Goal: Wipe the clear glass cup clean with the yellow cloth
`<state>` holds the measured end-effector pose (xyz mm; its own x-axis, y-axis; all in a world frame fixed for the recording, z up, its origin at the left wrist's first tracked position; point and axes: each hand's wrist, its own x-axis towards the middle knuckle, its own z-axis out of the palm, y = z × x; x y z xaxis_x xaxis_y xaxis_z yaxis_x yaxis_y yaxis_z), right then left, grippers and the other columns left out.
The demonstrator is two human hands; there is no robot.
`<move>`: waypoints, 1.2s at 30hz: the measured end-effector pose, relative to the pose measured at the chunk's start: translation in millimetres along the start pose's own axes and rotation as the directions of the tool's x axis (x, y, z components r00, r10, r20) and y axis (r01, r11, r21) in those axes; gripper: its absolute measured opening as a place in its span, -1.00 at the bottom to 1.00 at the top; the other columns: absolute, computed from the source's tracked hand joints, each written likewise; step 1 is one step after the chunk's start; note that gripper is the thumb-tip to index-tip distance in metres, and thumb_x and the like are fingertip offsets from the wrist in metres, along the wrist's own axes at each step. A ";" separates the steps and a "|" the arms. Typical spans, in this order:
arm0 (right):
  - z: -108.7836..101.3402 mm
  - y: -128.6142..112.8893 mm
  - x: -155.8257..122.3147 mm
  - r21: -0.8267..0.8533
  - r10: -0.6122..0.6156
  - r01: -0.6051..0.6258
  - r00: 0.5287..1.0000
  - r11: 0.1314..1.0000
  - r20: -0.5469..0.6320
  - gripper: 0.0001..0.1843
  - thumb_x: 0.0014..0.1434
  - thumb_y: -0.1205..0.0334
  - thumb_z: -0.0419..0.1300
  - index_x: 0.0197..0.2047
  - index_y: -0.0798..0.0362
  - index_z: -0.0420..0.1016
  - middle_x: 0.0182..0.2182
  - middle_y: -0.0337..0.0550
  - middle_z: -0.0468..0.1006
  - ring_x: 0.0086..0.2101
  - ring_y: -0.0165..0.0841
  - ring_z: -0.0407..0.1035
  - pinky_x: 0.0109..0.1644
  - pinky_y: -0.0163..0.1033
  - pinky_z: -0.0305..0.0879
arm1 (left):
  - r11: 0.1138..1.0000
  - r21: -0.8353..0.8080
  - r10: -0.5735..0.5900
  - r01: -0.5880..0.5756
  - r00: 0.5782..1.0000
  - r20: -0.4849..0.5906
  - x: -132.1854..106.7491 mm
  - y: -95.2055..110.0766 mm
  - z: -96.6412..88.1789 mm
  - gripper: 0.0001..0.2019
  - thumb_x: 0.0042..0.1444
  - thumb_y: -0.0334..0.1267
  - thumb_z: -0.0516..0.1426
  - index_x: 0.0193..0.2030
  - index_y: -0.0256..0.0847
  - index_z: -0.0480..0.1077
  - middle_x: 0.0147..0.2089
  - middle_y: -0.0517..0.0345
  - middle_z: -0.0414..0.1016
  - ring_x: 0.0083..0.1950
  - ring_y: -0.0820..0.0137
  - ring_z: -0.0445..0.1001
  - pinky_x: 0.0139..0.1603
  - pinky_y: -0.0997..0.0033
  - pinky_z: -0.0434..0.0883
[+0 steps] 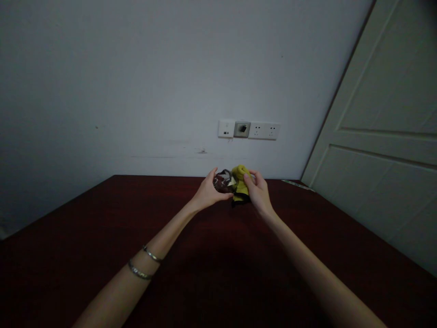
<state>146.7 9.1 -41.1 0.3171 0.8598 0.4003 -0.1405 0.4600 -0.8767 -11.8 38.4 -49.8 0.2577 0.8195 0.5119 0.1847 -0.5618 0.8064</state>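
Note:
My left hand [209,190] is closed round the side of a clear, shiny, rounded vessel [222,182] that looks like a glass, tilted toward the right. Its thumb lies below the vessel and its fingers curve over the far side. A yellow cloth [241,175] with a black edge is pinched and bunched in my right hand [258,189]. The cloth sits right against the vessel's right end, and part of it hangs down below the fingers. Whether any cloth reaches inside the vessel is too small to tell. Both hands are above the dark red table [191,273].
A pale wall with a row of sockets and switches [249,130] rises behind the table's far edge. A panelled white door [385,136] stands to the right. A thin flat strip [297,185] lies near the table's far right corner. Two bangles [139,271] circle my left forearm.

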 end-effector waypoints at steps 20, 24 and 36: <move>12.1 -50.9 -34.4 -0.194 -0.681 0.822 0.556 0.536 0.477 -0.75 0.05 0.26 0.30 -0.20 0.01 0.37 0.07 0.04 0.40 0.09 -0.20 0.29 0.14 0.00 0.24 | 0.936 -0.197 0.311 -0.290 0.947 0.082 -10.7 45.8 -11.7 -0.20 -0.26 -0.30 0.35 0.09 -0.14 -0.01 0.04 -0.06 0.34 -0.05 0.27 0.45 -0.06 0.24 0.42; 18.3 -62.2 -31.5 -0.210 -0.658 0.786 0.606 0.582 0.446 -0.64 0.04 0.21 0.30 -0.09 -0.03 0.34 0.07 0.01 0.40 0.09 -0.20 0.29 0.16 0.03 0.22 | 0.950 -0.174 0.279 -0.260 0.955 0.096 -9.2 58.7 -17.8 -0.20 -0.28 -0.30 0.35 0.09 -0.15 0.03 0.04 -0.02 0.32 -0.05 0.27 0.45 -0.06 0.25 0.43; 44.0 -82.5 -14.5 -0.100 -0.561 0.604 0.780 0.791 0.276 -0.66 0.19 0.03 0.11 0.03 -0.14 0.39 0.10 -0.17 0.41 0.10 -0.26 0.27 0.21 -0.02 0.17 | 0.944 -0.046 0.330 -0.328 0.921 0.206 17.5 87.6 -47.9 -0.23 -0.26 -0.32 0.36 0.12 -0.14 0.11 0.07 -0.01 0.32 0.04 0.20 0.40 0.06 0.14 0.39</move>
<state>112.4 -31.5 37.2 0.0671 0.4741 0.8779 0.1738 0.8609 -0.4782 -36.5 9.0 44.0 0.4938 0.5462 0.6766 0.0460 -0.7935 0.6069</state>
